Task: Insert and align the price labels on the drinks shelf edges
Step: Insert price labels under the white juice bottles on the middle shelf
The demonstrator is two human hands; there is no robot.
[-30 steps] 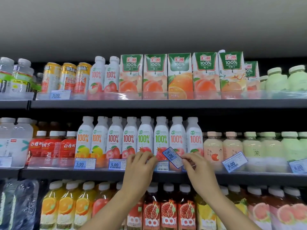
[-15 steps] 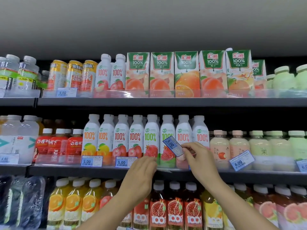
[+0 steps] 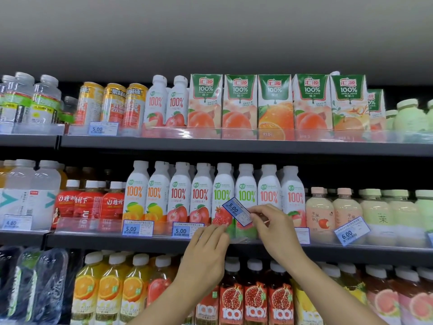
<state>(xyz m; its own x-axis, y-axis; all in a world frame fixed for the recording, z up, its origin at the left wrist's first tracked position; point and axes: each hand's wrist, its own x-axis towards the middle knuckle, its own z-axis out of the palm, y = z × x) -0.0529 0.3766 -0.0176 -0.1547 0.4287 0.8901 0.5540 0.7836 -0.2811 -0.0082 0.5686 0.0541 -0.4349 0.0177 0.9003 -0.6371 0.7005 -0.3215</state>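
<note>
Right hand (image 3: 274,227) raised, pinching between thumb and forefinger; left hand (image 3: 206,252) raised, relaxed.

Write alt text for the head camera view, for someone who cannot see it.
A person's right hand pinches a tilted, blue-edged 5.00 price label in front of white juice bottles, while the left hand reaches to the clear shelf-edge strip below. Two 5.00 labels sit in the strip further left.

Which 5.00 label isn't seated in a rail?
The blue-bordered white paper 5.00 label pinched by the right hand, tilted before the white bottles; the others sit flat and level.
</note>
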